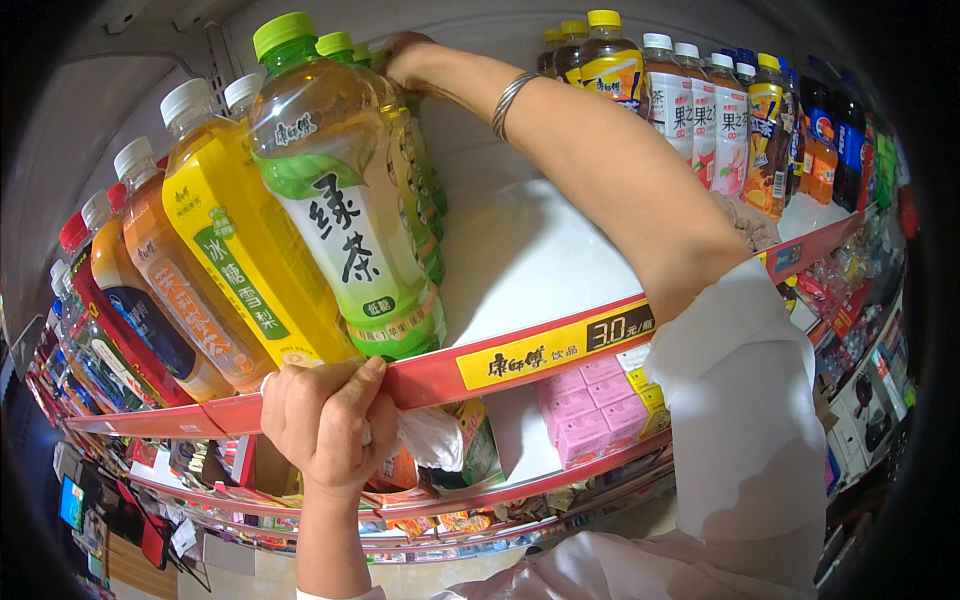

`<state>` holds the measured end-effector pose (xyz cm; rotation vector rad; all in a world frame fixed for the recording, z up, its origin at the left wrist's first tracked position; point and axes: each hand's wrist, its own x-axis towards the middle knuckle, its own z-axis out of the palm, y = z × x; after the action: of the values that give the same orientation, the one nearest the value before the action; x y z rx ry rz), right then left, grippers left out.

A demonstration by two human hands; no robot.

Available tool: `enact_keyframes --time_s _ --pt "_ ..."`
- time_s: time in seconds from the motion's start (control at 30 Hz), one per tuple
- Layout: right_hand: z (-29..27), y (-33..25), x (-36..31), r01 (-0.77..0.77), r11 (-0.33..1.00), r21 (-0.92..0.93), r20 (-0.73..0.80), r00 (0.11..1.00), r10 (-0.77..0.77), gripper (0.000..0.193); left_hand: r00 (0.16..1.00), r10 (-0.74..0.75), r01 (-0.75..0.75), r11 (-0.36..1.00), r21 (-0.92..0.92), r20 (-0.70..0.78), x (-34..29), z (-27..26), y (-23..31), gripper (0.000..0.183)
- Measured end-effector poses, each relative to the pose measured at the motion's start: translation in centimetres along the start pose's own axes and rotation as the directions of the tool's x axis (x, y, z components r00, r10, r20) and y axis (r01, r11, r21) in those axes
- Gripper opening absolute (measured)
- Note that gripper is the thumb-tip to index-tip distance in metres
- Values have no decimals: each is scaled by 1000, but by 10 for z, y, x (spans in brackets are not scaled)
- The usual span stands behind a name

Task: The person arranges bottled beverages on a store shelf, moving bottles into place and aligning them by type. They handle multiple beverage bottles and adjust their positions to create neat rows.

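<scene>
My left hand (325, 425) is closed against the red front edge of the shelf (420, 382), its thumb up by the base of a large green tea bottle (340, 215). A crumpled white sheet (435, 437) sticks out from the fist; whether it is cloth or paper I cannot tell. Across the shelf stretches my right arm, with a silver bangle at the wrist. Deep at the back, my right hand (405, 58) is beside the row of green-capped bottles (405, 150), its fingers mostly hidden behind them. Bare white shelf (530, 240) shows beneath the forearm.
Yellow pear drink bottles (250, 235) and orange drink bottles (190, 290) line the left side. Toward the right stand brown tea bottles (612, 70), pink-labelled bottles (730, 130) and cola bottles (850, 140). A brown cloth (748, 222) lies near my elbow. Pink cartons (590, 410) sit one shelf lower.
</scene>
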<state>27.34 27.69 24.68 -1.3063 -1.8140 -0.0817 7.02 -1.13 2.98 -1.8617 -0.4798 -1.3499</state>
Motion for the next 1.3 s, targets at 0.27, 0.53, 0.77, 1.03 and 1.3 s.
enact_keyframes --time_s 0.27,0.53,0.77,1.03,1.3 --pt "-15 13 -12 -100 933 344 101 992 69 43 1000 3 -3 999 -42 -14 5 6 1 27" --pt "-136 -19 -94 214 869 -446 -93 955 -283 35 1000 -9 9 999 -34 -4 0 0 -2 27" --pt "-219 10 -199 63 908 -415 31 998 -55 46 1000 -18 18 998 -63 4 3 -1 -1 27" --pt "-183 57 -180 63 959 276 -302 953 24 26 999 -6 3 996 -91 -35 7 3 -3 27" --pt "-176 -10 -204 271 685 676 -153 961 -229 23 999 -12 7 995 -104 -47 4 4 -6 24"
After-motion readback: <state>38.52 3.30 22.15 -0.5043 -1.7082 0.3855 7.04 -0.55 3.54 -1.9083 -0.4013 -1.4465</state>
